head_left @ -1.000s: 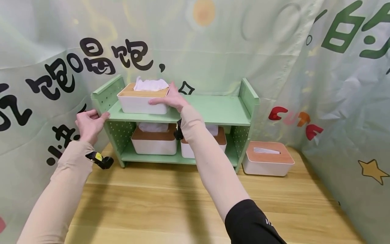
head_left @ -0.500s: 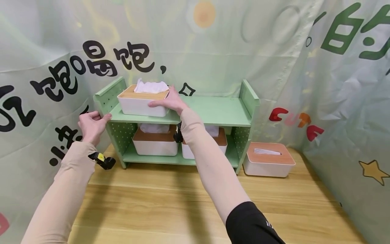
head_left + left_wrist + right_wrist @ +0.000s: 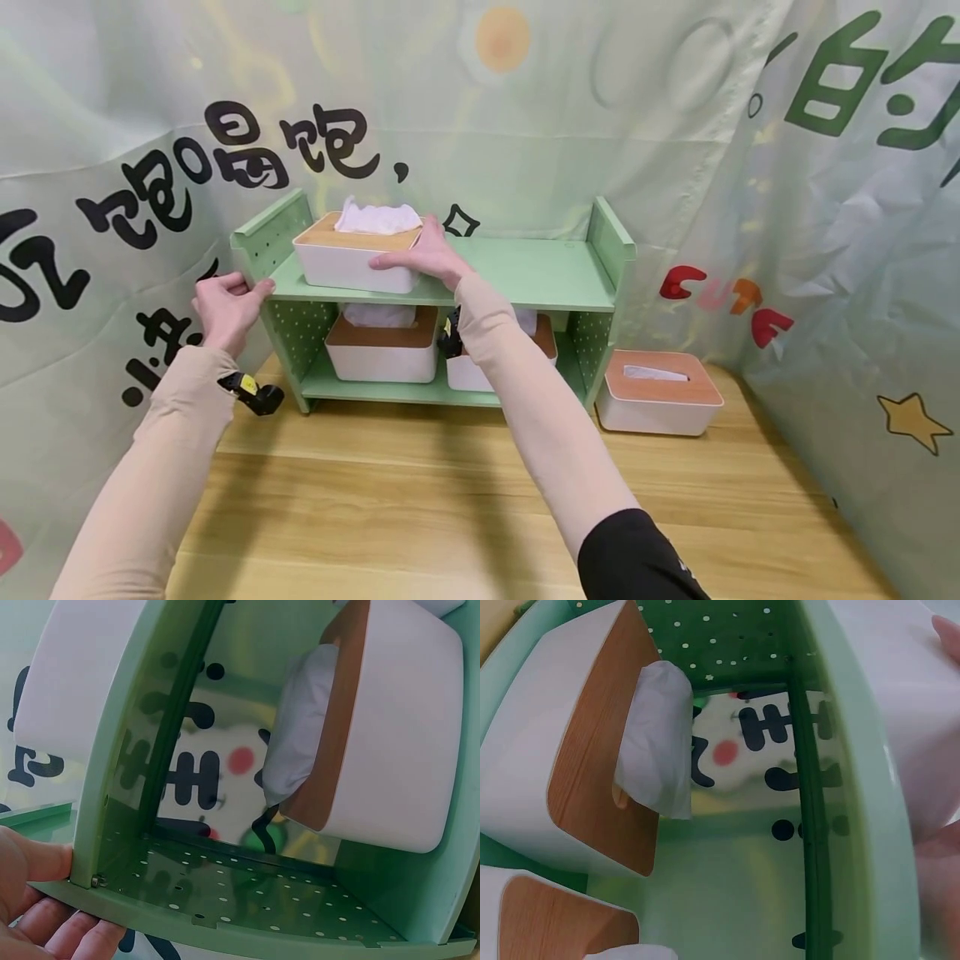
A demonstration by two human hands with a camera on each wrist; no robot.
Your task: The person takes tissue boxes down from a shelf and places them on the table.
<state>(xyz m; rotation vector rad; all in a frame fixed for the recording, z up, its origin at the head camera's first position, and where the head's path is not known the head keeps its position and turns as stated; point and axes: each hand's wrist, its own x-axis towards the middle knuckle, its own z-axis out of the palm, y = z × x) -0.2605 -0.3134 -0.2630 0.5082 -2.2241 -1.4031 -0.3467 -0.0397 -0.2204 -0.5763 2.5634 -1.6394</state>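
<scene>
A white tissue box [image 3: 356, 265] with a light wooden lid and a tissue sticking up sits at the left of the green shelf unit's [image 3: 536, 271] upper board. My right hand [image 3: 429, 254] grips its right end, thumb across the front and the other fingers toward the back. In the right wrist view, only part of that hand and the white box wall [image 3: 885, 645] show beyond the board edge. My left hand [image 3: 228, 310] holds the unit's left front corner. The left wrist view puts its thumb [image 3: 45, 859] and curled fingers [image 3: 75, 930] on either side of the panel edge.
Two more tissue boxes stand on the lower board, one at left [image 3: 381, 358] and one [image 3: 468, 375] partly behind my right forearm. Another tissue box [image 3: 660, 408] sits on the wooden tabletop [image 3: 360, 517], right of the unit. A printed curtain [image 3: 525, 150] hangs close behind and at both sides.
The upper tissue box has shifted slightly toward the front and right with my right hand. My left hand keeps its hold on the shelf corner.
</scene>
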